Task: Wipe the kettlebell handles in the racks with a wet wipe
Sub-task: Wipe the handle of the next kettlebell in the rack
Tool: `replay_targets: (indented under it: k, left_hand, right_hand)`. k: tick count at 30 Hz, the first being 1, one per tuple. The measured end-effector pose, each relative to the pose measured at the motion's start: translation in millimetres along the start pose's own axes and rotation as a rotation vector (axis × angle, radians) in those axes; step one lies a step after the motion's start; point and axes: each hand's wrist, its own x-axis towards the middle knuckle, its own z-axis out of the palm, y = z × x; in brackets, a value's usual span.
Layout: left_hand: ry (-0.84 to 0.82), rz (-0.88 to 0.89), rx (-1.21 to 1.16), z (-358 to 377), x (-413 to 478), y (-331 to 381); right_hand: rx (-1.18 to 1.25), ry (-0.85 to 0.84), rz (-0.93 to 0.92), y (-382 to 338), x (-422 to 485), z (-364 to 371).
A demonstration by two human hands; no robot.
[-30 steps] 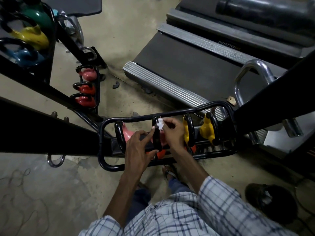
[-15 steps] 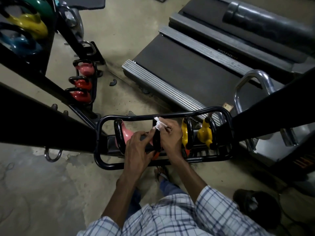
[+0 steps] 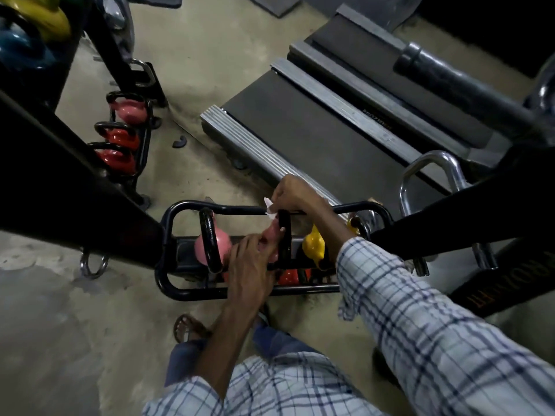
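R hand tight on wet wipe atop kettlebell handle; L hand on kettlebell, grip unclear.

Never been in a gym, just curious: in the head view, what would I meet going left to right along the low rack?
Pink kettlebell → left hand → black handle with the wipe at its top → yellow kettlebell → second yellow kettlebell.

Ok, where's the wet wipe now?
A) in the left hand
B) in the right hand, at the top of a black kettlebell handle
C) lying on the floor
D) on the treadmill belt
B: the right hand pinches the white wet wipe at the top end of the black kettlebell handle.
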Motion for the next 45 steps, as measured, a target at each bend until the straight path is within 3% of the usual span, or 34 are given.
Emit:
replay_targets:
  k: [2,9,13,17,24,28,32,35,39,45]
  left_hand:
    - [0.021,0.007,0.026,0,2,2]
    - [0.008,-0.005,0.030,1,2,-4]
    - [0.021,0.041,0.008,-3,0,-8]
    - [0.035,0.056,-0.011,-6,0,-6]
    - [0.193,0.009,-0.192,-5,4,-7]
    - [0.162,-0.008,-0.219,-9,6,-6]
    - [0.056,0.058,-0.139,-11,8,-9]
    - [0.010,0.083,-0.133,-11,12,-12]
    - [0.066,0.043,-0.139,-12,16,-11]
    - [0.075,0.014,-0.109,-7,15,-12]
  right_hand:
    - [-0.125,0.021,-0.013,-5,-1,-1]
    - [-0.145,0.019,-0.097,-4,-16,-6]
    - [-0.190,0.059,-0.035,-7,-6,-5]
    - [-0.084,0.038,-0.078,2,-15,-5]
    - [0.109,0.224,-0.117,4,-83,25]
    - [0.248,0.413,-0.136,13,-135,72]
    - [0.283,0.411,-0.110,19,-158,97]
    - [0.178,0.400,-0.113,16,-151,91]
    - [0.098,0.426,-0.055,8,-121,70]
    - [0.034,0.330,0.048,-5,-57,25]
